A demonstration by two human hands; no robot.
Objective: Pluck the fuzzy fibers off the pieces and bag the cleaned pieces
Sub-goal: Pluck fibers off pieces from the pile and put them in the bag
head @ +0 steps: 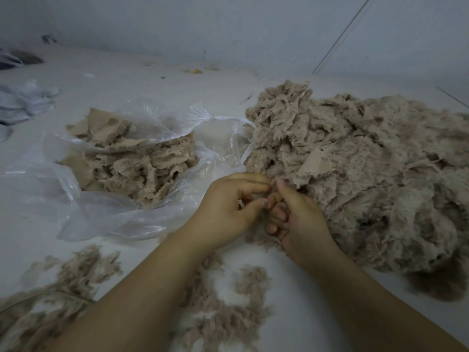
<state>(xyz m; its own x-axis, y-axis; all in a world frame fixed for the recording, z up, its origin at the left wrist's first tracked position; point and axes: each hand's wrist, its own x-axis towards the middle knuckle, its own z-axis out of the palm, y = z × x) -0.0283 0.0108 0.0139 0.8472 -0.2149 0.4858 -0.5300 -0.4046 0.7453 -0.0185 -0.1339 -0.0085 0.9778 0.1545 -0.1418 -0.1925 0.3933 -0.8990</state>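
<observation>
A big heap of fuzzy beige fabric pieces (368, 168) covers the right side of the white surface. An open clear plastic bag (106, 209) at the left holds several cleaned beige pieces (137, 158). My left hand (225, 207) and my right hand (297, 214) meet at the heap's near edge. Their fingers are curled and pinch a small fuzzy piece (272, 185) between them, which the fingers mostly hide. Plucked loose fibers (223, 301) lie scattered under my forearms.
More loose fluff (63, 283) lies at the lower left. Pale blue-grey material (22, 102) sits at the far left edge. A white wall (228, 29) rises behind the surface, with small scraps (196, 70) at its foot.
</observation>
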